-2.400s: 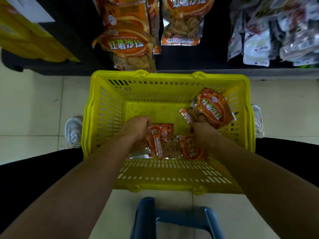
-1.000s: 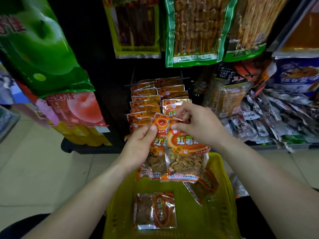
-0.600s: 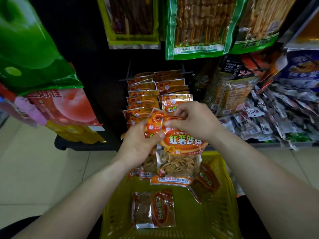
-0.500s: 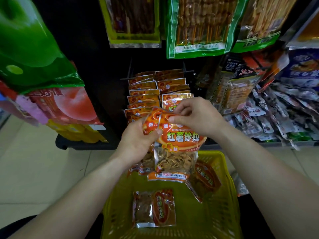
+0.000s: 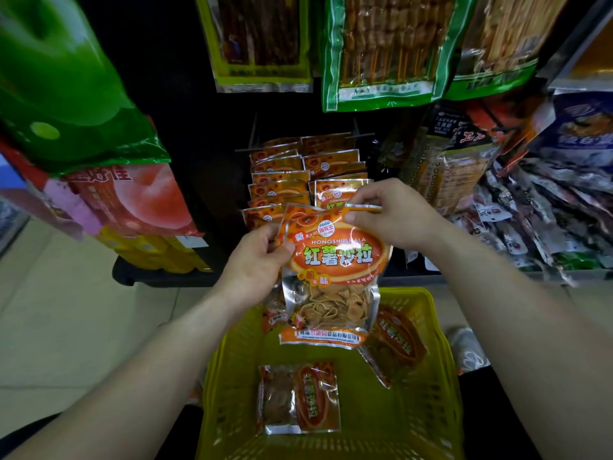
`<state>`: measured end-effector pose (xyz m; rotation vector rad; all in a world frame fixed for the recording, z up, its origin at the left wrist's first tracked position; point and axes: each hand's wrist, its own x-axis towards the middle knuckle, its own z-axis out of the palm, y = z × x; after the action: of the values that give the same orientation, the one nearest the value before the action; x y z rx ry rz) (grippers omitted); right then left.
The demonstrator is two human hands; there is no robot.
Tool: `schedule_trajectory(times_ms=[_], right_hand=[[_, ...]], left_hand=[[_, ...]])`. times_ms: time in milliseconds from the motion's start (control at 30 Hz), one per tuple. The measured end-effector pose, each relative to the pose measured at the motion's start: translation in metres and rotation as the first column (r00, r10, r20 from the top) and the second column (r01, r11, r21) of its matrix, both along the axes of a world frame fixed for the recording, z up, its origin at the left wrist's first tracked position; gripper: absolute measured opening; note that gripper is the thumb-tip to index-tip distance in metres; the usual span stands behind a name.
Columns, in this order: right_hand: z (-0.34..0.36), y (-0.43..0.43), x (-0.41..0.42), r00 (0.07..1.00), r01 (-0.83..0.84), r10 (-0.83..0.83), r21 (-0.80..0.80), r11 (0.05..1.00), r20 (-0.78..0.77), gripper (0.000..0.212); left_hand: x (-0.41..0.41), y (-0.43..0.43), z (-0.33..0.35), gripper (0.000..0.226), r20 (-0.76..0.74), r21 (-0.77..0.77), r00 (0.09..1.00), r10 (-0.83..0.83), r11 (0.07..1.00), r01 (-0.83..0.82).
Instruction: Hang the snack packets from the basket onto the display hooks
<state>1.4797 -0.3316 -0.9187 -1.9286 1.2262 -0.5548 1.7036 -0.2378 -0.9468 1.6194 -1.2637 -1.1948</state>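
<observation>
An orange snack packet (image 5: 331, 277) hangs upright between my hands, above the yellow basket (image 5: 444, 393). My right hand (image 5: 394, 214) pinches its top right corner. My left hand (image 5: 255, 267) grips its left edge together with a second packet behind it, mostly hidden. Two rows of matching orange packets (image 5: 292, 171) hang on display hooks (image 5: 360, 136) just beyond my hands. One packet (image 5: 298, 398) lies flat in the basket and another packet (image 5: 394, 343) leans against its right wall.
Large green and brown snack bags (image 5: 378, 48) hang above the hooks. A green and red bag (image 5: 83, 127) hangs at left. Small dark packets (image 5: 547, 207) crowd the right. Beige floor tiles lie at left, and a shoe (image 5: 467, 350) shows beside the basket.
Since 2.4 s ago, my hands lifted packets out of the basket up to the hooks. Over the last second the front packet has turned to face me and my right hand shifted right along its top.
</observation>
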Motion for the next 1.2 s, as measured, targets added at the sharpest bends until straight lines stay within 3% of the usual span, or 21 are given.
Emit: schedule_trajectory(times_ms=[300, 467, 767, 1000, 1200], right_hand=[[-0.0018, -0.0006, 0.0073, 1.0, 0.007, -0.007, 0.007, 1.0, 0.001, 0.013], [-0.0035, -0.0015, 0.0089, 1.0, 0.01, -0.01, 0.008, 1.0, 0.0, 0.018], [-0.0029, -0.0017, 0.0062, 1.0, 0.006, -0.007, -0.015, 1.0, -0.024, 0.022], [-0.0038, -0.0025, 0.0038, 0.999, -0.047, 0.046, -0.029, 0.998, -0.026, 0.005], [-0.005, -0.0003, 0.0075, 0.998, -0.052, 0.051, -0.036, 0.998, -0.032, 0.008]], left_hand=[[-0.0039, -0.0027, -0.0022, 0.015, -0.01, -0.07, 0.998, 0.066, 0.995, -0.066], [0.0019, -0.0047, -0.0017, 0.01, 0.086, -0.109, 0.986, 0.143, 0.985, -0.134], [0.002, -0.0036, -0.0023, 0.019, 0.101, -0.072, 0.992, 0.079, 0.995, -0.072], [0.0015, -0.005, -0.0004, 0.016, 0.063, -0.07, 0.991, 0.116, 0.991, -0.111], [-0.0041, -0.0077, 0.0002, 0.017, 0.082, -0.057, 0.982, 0.172, 0.984, -0.168]])
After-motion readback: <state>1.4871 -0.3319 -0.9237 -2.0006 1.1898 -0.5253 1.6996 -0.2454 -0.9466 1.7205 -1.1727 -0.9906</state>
